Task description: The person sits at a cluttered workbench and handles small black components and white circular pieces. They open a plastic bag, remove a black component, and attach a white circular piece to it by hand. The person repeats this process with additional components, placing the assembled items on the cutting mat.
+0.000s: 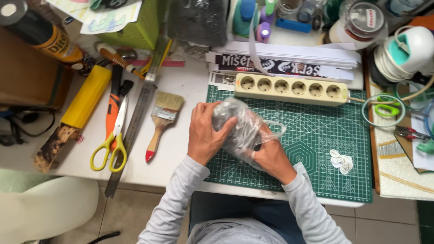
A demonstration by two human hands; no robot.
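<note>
Clear plastic bag [242, 129] clamped between left hand [205, 133] and right hand [270, 158], over green cutting mat [316, 135].

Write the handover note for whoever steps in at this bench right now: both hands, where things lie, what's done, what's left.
Left hand: wrapped over the top and left side of the clear plastic bag.
Right hand: grips the bag from below right.
The bag holds dark contents, not identifiable; held just above the green cutting mat.
Nearby: power strip along the mat's far edge, small white discs on the mat, paintbrush and yellow-handled scissors to the left.
Done: bag is in hand.
Left: nothing has come out of the bag yet.
</note>
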